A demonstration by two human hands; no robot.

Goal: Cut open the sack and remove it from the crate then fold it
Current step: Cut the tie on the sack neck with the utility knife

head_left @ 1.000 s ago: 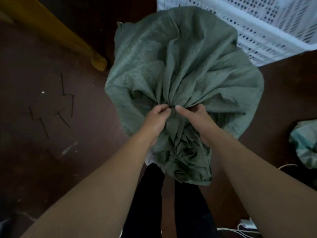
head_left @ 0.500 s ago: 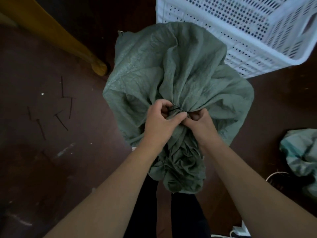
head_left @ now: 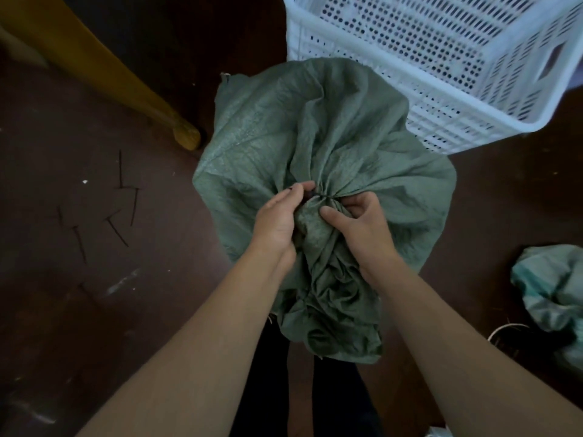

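A full green woven sack (head_left: 315,130) stands on the dark floor in front of me, its neck gathered and bound by a thin dark tie (head_left: 318,194). My left hand (head_left: 280,216) pinches at the tie on the left of the neck. My right hand (head_left: 356,222) grips the bunched neck just below the tie, thumb pressed into the cloth. The loose mouth of the sack hangs down towards my legs. A white perforated plastic crate (head_left: 441,58) stands behind the sack at the upper right; whatever the sack holds is hidden.
A yellow wooden furniture leg (head_left: 126,80) slants across the upper left. Several dark cut ties (head_left: 116,222) lie scattered on the floor at left. Another crumpled green sack (head_left: 555,288) lies at the right edge, a pale cord beside it.
The view has tilted, showing more of the crate. My left hand has opened off the neck and now pinches at the tie; my right thumb has come forward onto the bunched cloth.
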